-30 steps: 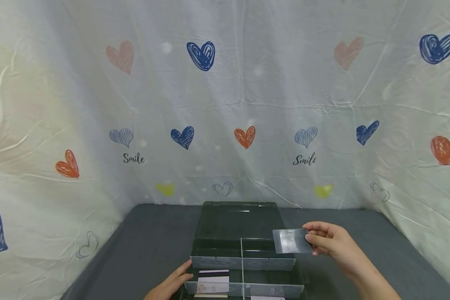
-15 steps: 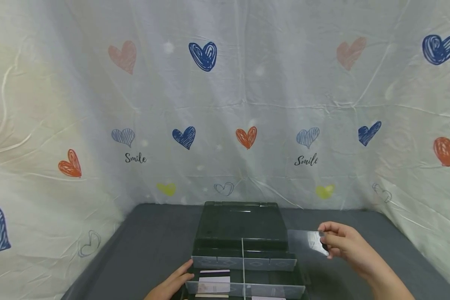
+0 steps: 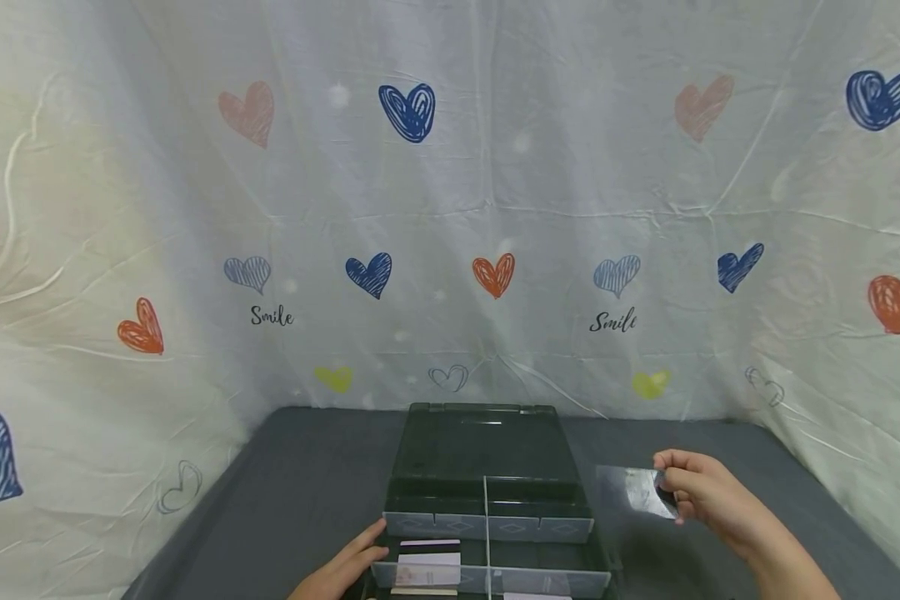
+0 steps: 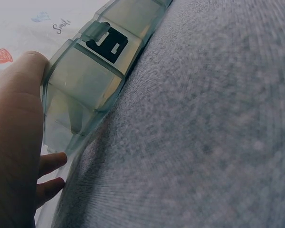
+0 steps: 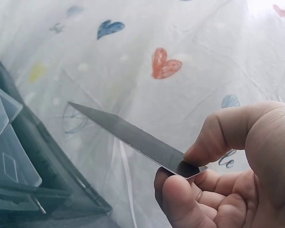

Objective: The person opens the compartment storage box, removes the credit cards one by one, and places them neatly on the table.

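Note:
My right hand (image 3: 708,492) pinches a thin translucent plastic card (image 3: 637,490) by one end, thumb on one face and fingers on the other. In the right wrist view the card (image 5: 133,135) is seen nearly edge-on, off to the right of the box. A dark green see-through plastic box (image 3: 536,553) stands with its lid (image 3: 487,450) up at the back. At its left side rests my left hand (image 3: 341,567), fingers stretched forward along the wall. The left wrist view shows the box's front latch (image 4: 109,42) and the left hand (image 4: 19,123) against the box's corner.
Clear upright dividers (image 3: 547,579) split the box into compartments. A pale card with a dark stripe (image 3: 429,563) sits in a left compartment, and another pale card (image 3: 536,596) shows at the front right. Grey cloth (image 3: 292,483) covers the table; a heart-printed curtain (image 3: 540,183) hangs behind.
My right hand has moved right with the plastic card, from over the box's right edge to beyond it, and slightly lower. My left hand stays at the box's left side.

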